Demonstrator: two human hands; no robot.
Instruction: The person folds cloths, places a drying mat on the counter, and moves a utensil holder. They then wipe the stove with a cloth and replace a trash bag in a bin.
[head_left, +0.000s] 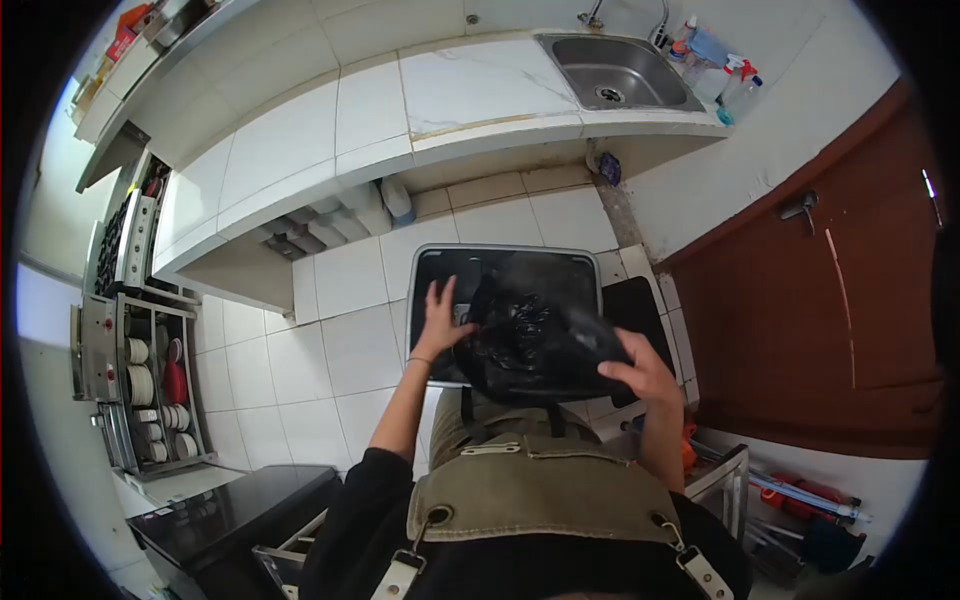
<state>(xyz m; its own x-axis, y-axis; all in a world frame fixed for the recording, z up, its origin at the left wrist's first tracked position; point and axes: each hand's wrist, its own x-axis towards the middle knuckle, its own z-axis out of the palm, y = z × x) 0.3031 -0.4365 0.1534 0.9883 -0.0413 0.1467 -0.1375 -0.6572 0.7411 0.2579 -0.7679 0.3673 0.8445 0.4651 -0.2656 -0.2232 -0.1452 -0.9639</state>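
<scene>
A grey-rimmed black bin [505,247] stands in front of me, seen from above. A crumpled black plastic bag [525,335] lies across its opening and covers much of the inside. My right hand [645,372] pinches the bag's edge at the bin's near right corner, thumb on top. On the other side, my left hand [440,322] reaches over the bin's left part with its fingers spread, fingertips close beside the bag.
A tiled counter [370,110] with a steel sink [620,72] runs along the far wall. Plate racks [160,385] stand at left, a brown door [800,300] at right. Several containers [345,215] sit under the counter. A black flat panel [635,315] lies beside the bin.
</scene>
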